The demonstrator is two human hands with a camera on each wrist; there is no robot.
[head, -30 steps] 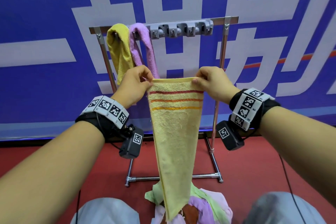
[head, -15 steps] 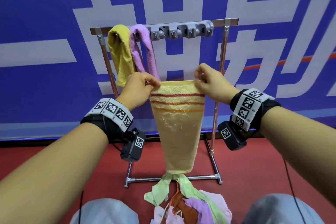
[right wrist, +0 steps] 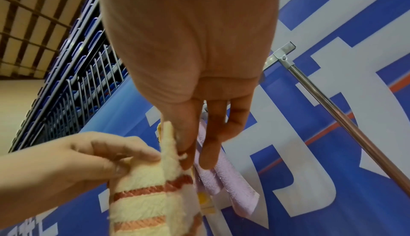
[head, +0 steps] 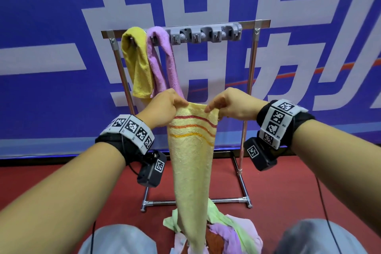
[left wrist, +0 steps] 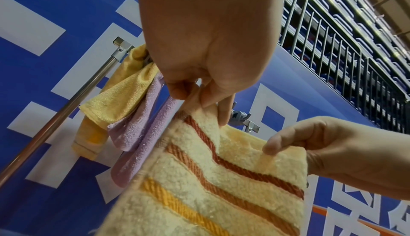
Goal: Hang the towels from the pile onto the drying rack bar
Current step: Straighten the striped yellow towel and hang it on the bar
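Note:
A pale yellow towel point(head: 190, 161) with red and orange stripes hangs between my hands, in front of the rack and below its bar. My left hand point(head: 167, 107) pinches its top left corner and my right hand point(head: 228, 105) pinches the top right corner. The wrist views show the same striped towel point(left wrist: 213, 178) point(right wrist: 144, 196) pinched by the left hand point(left wrist: 199, 90) and the right hand point(right wrist: 188, 143). Its lower end reaches the pile of towels point(head: 222, 233) on the floor. The drying rack bar point(head: 251, 23) carries a yellow towel point(head: 138, 64) and a purple towel point(head: 162, 62) at its left end.
A grey hook strip point(head: 206, 34) is fixed along the bar's middle. The rack's metal posts point(head: 249, 80) and base rail point(head: 195, 201) stand on a red floor point(head: 288, 192) before a blue and white banner wall. My knees point(head: 117, 239) flank the pile.
My hands have moved closer together, so the towel's top edge is narrower and bunched. The towel also hangs lower, its bottom end back down on the pile.

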